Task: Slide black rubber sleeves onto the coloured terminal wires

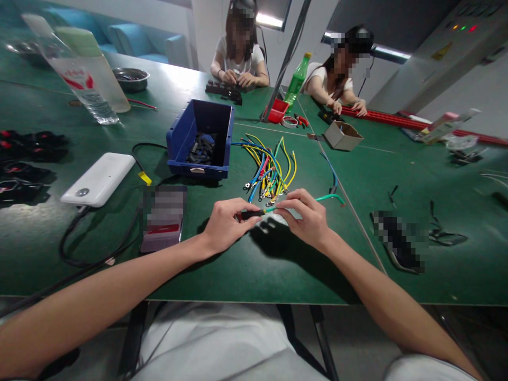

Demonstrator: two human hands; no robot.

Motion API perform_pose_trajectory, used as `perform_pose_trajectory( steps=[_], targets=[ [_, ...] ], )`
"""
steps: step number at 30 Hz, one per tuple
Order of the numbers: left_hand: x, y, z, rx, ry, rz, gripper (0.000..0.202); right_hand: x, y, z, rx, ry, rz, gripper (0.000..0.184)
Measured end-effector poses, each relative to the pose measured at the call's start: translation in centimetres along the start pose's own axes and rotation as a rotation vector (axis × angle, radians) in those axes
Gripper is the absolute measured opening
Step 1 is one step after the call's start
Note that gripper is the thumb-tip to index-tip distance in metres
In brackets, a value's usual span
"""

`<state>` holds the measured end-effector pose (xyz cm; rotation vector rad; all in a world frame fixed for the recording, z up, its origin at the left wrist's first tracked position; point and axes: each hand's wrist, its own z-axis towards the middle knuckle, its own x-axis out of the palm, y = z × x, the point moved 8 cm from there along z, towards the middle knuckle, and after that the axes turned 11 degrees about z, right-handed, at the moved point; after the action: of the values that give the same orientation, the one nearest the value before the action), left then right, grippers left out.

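Between the fingers of my left hand (pixel 227 225) is a small black connector piece (pixel 251 214), its near end partly hidden by the fingers. A green wire (pixel 328 196) runs from that piece through the fingers of my right hand (pixel 305 217), which pinch it. The wire's far end sticks out to the right, over the table. Just beyond my hands lies a loose bunch of yellow, blue and green wires (pixel 273 166), several with ring terminals on their ends. A blue bin (pixel 180 140) with dark pieces inside stands behind my left hand.
On the left are a phone (pixel 163 219), a white power bank (pixel 99 180) with black cables, and bottles (pixel 89 87). Another phone (pixel 397 241) lies right. Across the green table (pixel 246 275), two people work with dark parts near a green bottle (pixel 297 82) and small carton (pixel 343 136).
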<state>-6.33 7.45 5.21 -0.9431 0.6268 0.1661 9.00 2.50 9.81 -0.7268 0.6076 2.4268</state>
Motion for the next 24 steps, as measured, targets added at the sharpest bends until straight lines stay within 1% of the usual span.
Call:
perform_pose_trajectory(
  steps=[3, 7, 9, 11, 14, 17, 21, 24],
  targets=[
    [-0.2, -0.6, -0.2, 0.088, -0.023, 0.031, 0.012, 0.1, -0.2, -0.1, 0.035, 0.015, 0.002, 0.008],
    [-0.2, -0.5, -0.3, 0.099, -0.020, 0.038, 0.014, 0.4, -0.6, -0.2, 0.074, 0.059, -0.003, 0.014],
    [-0.1, -0.3, -0.2, 0.085, -0.011, 0.030, 0.015, 0.6, -0.7, -0.3, 0.089, 0.095, -0.031, 0.015],
    [0.0, 0.0, -0.1, 0.051, -0.007, 0.016, 0.016, 0.8, -0.7, -0.2, 0.093, 0.119, -0.065, 0.012],
    [0.1, 0.4, -0.1, -0.010, 0.007, -0.016, 0.019, 1.1, -0.6, -0.2, 0.076, 0.136, -0.083, 0.008],
    [0.4, 0.3, -0.1, -0.036, 0.041, -0.050, 0.022, 1.4, -0.7, -0.4, 0.068, 0.153, -0.082, 0.007],
    [0.9, 0.2, -0.1, -0.053, 0.098, -0.087, 0.029, 1.8, -1.5, -0.7, 0.132, 0.166, -0.063, 0.007],
    [1.2, 0.5, -0.2, -0.078, 0.119, -0.092, 0.033, 1.9, -1.9, -0.7, 0.192, 0.161, -0.012, 0.008]
  ],
)
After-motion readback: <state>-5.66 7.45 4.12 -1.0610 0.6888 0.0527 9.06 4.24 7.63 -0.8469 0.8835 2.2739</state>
